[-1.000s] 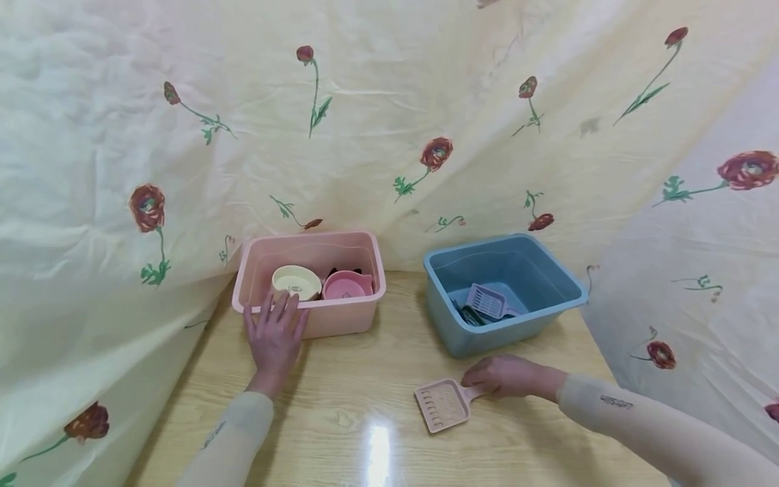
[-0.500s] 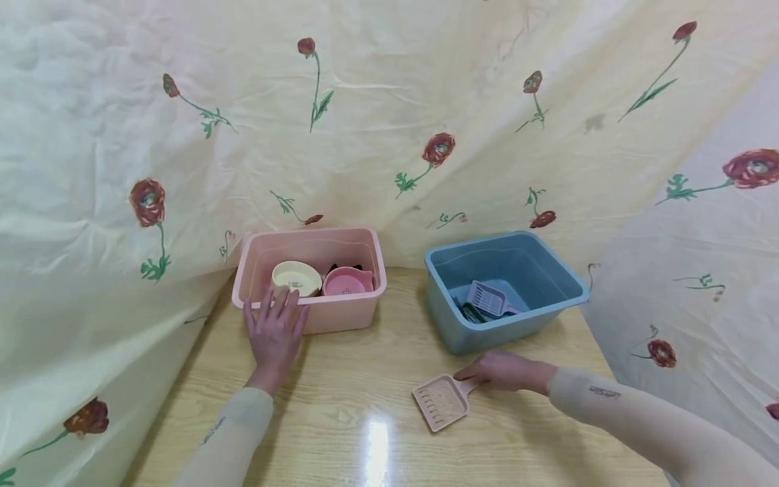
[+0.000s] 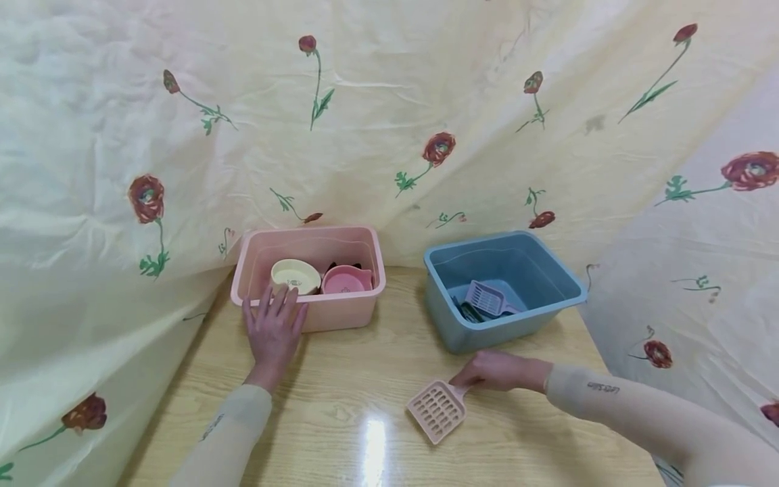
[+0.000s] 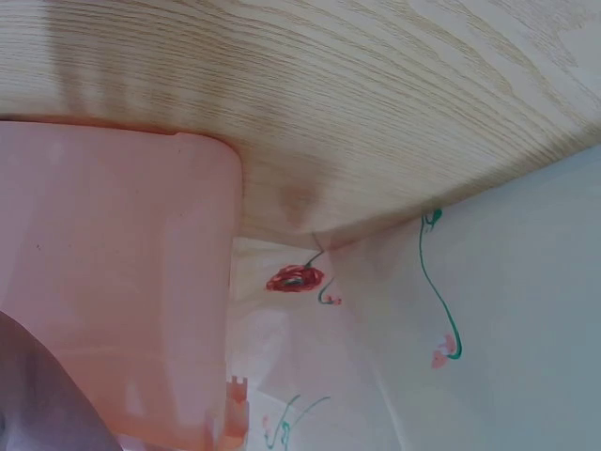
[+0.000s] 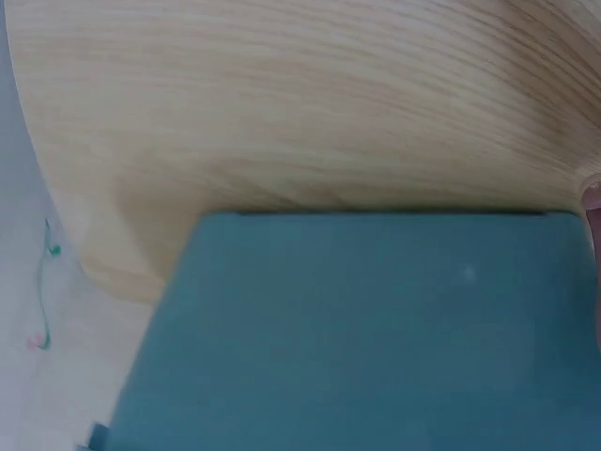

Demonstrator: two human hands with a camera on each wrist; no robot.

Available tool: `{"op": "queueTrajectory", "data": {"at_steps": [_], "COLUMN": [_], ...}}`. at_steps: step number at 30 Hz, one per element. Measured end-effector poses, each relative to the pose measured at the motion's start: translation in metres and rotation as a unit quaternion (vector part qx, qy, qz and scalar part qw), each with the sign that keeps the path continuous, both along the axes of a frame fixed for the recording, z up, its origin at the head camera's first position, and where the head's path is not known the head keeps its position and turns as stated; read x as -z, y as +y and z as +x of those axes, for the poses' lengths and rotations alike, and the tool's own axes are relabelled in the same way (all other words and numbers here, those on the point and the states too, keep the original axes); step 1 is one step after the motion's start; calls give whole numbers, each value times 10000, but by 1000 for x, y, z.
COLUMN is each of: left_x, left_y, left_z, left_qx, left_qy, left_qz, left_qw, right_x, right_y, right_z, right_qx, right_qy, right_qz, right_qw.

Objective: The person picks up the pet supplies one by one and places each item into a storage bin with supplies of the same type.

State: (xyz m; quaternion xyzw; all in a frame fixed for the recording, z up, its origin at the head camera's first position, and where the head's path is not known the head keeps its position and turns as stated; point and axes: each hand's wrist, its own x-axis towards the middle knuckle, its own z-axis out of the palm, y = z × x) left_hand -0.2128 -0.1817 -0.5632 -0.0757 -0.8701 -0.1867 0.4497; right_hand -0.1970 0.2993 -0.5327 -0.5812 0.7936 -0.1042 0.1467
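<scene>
My right hand (image 3: 496, 370) holds a pink cat litter scoop (image 3: 437, 411) by its handle, in front of the blue bin (image 3: 450, 325). The scoop's slotted head points left and toward me, over the wooden table. In the right wrist view, the blue bin's wall (image 5: 376, 319) fills much of the frame, and only a bit of finger (image 5: 592, 197) shows at the right edge. My left hand (image 3: 275, 338) rests on the front rim of the pink bin (image 3: 341, 314), fingers spread and reaching over it. A cream bowl (image 3: 295, 274) lies inside, just past those fingertips.
Beside the cream bowl is a pink cat-eared bowl (image 3: 347, 279), with something black behind it. Inside the blue bin lie a lilac slotted scoop (image 3: 485, 299) and a dark green item (image 3: 470, 314). Flowered cloth (image 3: 389, 122) hangs behind and at both sides of the table (image 3: 328, 406).
My right hand has shifted slightly left with the scoop. The scoop's head has turned and tilted, so its slots now show plainly. The left hand stays on the pink bin's rim.
</scene>
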Motion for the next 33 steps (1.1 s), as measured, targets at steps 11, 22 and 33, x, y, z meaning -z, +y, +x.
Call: {"op": "queueTrajectory", "data": {"at_steps": [11,22,33], "left_x": [-6,-7,-4], "left_y": [2,-1,-2], "left_z": [-1,-3,2], "left_qx": [8,-9,32], "left_qy": [-75,-52,-301], "left_qz": [9,40,8], "left_qw": [10000,10000,9995], "right_x": [-41,-93,-139], "right_y": [-24,-56,-74], "right_z": [7,7,5], "right_qx": [-190,-296,830], "right_qy": [-233,-249,-259], "right_qz": [-140,-952,-1745], "right_qw": [9995,9947,9808]}}
